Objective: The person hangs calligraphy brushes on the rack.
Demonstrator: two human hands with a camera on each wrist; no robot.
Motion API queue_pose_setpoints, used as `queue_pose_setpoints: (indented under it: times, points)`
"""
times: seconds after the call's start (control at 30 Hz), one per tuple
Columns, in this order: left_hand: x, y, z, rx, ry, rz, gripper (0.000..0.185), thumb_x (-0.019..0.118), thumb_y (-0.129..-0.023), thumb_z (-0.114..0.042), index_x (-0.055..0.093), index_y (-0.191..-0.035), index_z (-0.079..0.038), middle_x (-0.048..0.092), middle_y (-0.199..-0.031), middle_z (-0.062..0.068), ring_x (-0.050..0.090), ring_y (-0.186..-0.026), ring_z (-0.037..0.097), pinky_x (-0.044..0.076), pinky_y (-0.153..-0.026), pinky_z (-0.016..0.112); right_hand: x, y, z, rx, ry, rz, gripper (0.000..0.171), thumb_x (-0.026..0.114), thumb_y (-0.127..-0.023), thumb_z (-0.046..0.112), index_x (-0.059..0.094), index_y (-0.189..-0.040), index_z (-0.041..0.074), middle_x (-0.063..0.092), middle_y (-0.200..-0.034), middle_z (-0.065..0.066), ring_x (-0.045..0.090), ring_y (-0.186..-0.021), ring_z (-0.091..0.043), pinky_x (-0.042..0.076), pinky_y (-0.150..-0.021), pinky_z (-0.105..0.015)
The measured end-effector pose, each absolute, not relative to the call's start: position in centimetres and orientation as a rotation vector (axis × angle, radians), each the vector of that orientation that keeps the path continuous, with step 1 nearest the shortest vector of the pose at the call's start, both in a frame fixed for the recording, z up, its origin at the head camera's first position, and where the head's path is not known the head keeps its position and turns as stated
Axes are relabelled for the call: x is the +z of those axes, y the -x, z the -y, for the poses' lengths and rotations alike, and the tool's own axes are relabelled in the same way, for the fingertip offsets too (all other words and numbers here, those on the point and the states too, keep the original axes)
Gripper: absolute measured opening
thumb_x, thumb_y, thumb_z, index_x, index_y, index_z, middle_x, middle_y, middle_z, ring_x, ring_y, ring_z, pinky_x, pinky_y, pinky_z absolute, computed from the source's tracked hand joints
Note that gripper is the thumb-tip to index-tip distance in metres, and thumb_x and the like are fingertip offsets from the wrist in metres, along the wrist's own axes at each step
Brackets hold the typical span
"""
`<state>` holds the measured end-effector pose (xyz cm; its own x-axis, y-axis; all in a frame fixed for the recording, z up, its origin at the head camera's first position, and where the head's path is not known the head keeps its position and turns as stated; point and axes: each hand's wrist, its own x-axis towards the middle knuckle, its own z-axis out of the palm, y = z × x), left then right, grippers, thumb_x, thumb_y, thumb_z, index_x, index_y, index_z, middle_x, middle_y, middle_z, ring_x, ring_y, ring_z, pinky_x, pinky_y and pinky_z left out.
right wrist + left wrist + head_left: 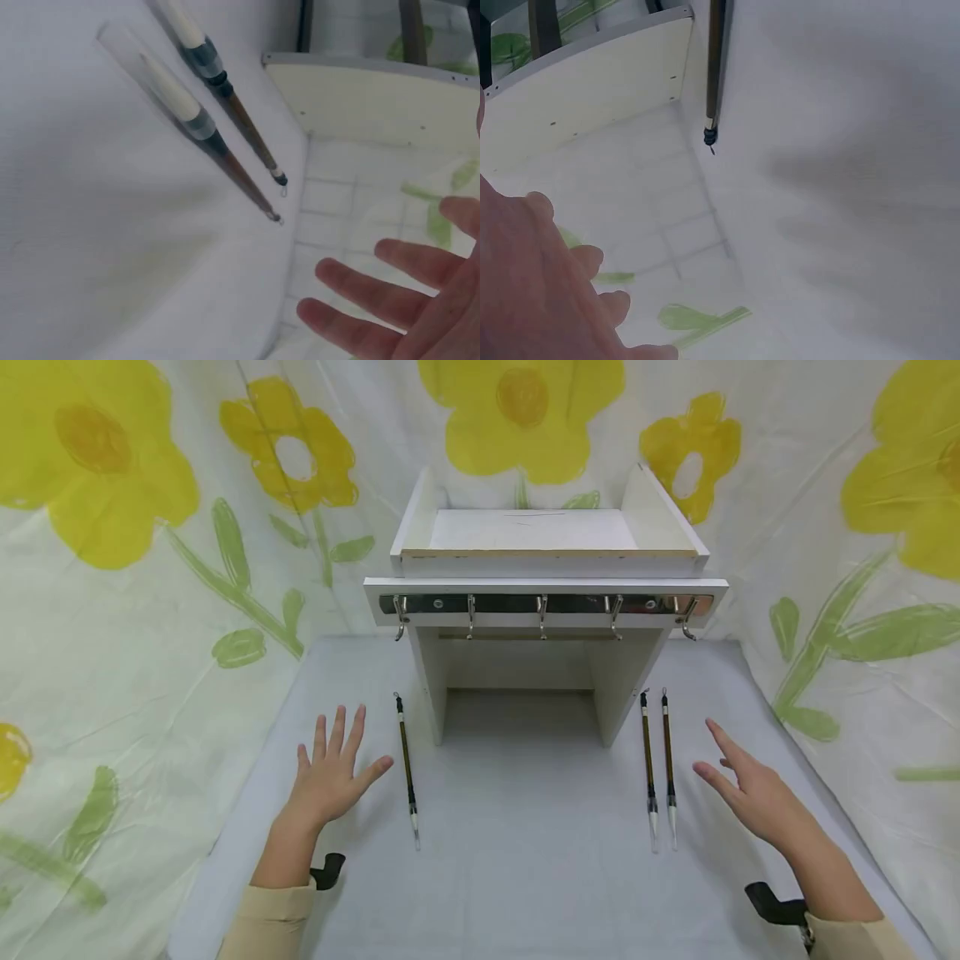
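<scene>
**Open hands held over the table beside three brushes**

The left hand (330, 777) is held flat with fingers spread wide, nothing gripped, just left of a single brush (407, 768) laid lengthwise on the white table (525, 860). The right hand (750, 789) is likewise opened, fingers straight, just right of a pair of brushes (658, 768) laid side by side. Between the brushes a white rack (547, 585) with a row of metal hooks (542, 614) is stood. A flowered sheet (112, 568) is hung behind.
</scene>
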<state>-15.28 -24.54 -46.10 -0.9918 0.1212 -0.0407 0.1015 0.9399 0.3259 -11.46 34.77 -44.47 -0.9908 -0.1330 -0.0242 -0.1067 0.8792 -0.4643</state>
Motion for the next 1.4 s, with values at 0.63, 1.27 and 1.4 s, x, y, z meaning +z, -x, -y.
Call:
queue_pose_setpoints:
  times: [0.63,1.27,1.4]
  points:
    - [-44.5,18.5,22.4,0.86,-0.244,-2.921,0.087,0.04,-0.101,-0.064,-0.014,-0.161,-0.032,-0.015,-0.169,0.005,-0.018,-0.154,0.041,0.0,-0.113,0.08,-45.9,13.2,-34.8,-0.871,0.088,-2.981,0.072,0.045,-0.106,0.049,0.023,-0.16,0.007,0.048,-0.146,-0.032,0.053,-0.126,-0.053,0.048,-0.09,-0.071]
    - [-44.9,20.5,20.0,1.179,-0.407,-2.819,0.073,0.038,-0.106,-0.054,-0.01,-0.159,-0.043,-0.009,-0.17,-0.002,-0.015,-0.155,0.036,0.002,-0.114,0.079,-47.7,14.3,-34.4,-0.947,0.033,-2.973,0.075,0.054,-0.103,0.05,0.032,-0.156,0.003,0.054,-0.14,-0.031,0.06,-0.12,-0.049,0.057,-0.085,-0.06]
    - [-45.0,20.9,19.9,1.301,-0.45,-2.777,0.071,0.036,-0.106,-0.053,-0.009,-0.16,-0.042,-0.006,-0.171,-0.002,-0.013,-0.156,0.036,0.001,-0.116,0.077,-47.9,14.4,-34.3,-0.945,0.043,-2.995,0.072,0.059,-0.102,0.044,0.035,-0.155,0.002,0.056,-0.139,-0.031,0.061,-0.118,-0.049,0.058,-0.084,-0.058]
